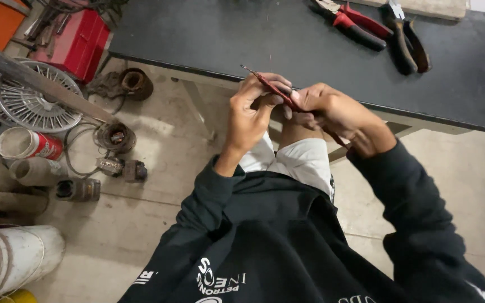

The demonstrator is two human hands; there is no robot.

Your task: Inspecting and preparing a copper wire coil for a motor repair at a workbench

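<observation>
Here the left hand (251, 115) and the right hand (335, 112) meet in front of the person's chest, just off the near edge of the dark worktable (225, 39), both closed on one thin red wire or rod (273, 88). The left fingers are curled tight about its upper stretch, thumb pressed along it, and its bare tip pokes out up and away past the left knuckles. The right hand is folded into a loose fist on the lower stretch, and the red line comes out again beneath that fist, running down toward the sleeve. Judging by this, the step in hand looks like working or stripping the end of the wire between the two grips; the next move would seem to call for a steady hold from the right while the left fingers twist or pull near the tip, though what exactly the fingertips do is too small to tell. Both wrists are bent inward, forearms converging from dark sleeves, elbows out wide. Well beyond the grip, on the far side of the table, lie red-handled pliers (355, 22) and dark-handled cutters (405, 39); off to the left, on the floor, sit a wire fan guard (29, 104) and a red toolbox (79, 42).
</observation>
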